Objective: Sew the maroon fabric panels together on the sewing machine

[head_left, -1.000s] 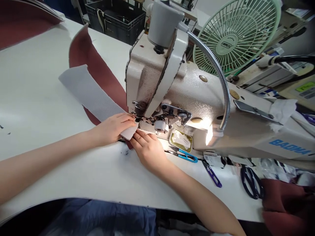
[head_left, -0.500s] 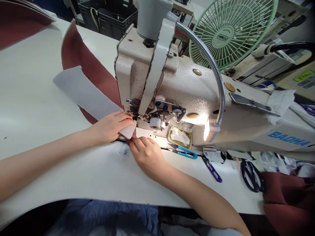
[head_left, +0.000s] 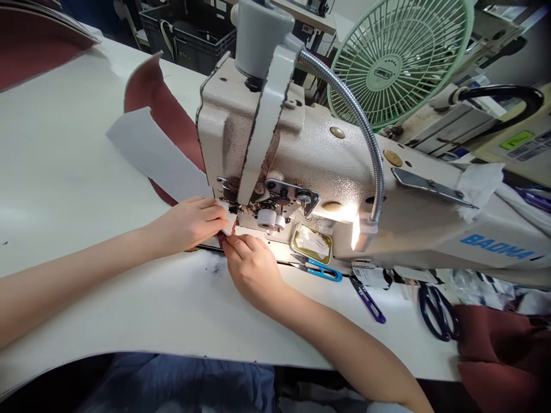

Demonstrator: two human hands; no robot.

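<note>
A long grey fabric strip (head_left: pixel 166 155) lies over a dark red fabric piece (head_left: pixel 176 120), both running under the head of a sewing machine (head_left: pixel 258 120). My left hand (head_left: pixel 193 225) presses and grips the grey strip beside the needle area, its fingers bent close together. Just to its right, my right hand (head_left: pixel 252 267) pinches the near end of the fabric, with a bit of red showing at the fingertips. The needle and presser foot are partly hidden by machine parts and my left fingers.
Blue thread snips (head_left: pixel 322 269), purple snips (head_left: pixel 369 301) and dark-handled scissors (head_left: pixel 438 312) lie right of my hands. A small tin (head_left: pixel 312 243) sits under the machine arm. Red fabric (head_left: pixel 499 344) is heaped at the right. A green fan (head_left: pixel 400 63) stands behind.
The grey strip and red fabric have shifted right, toward and under the machine head. Less of the strip's near end shows between my hands. The view has moved slightly.
</note>
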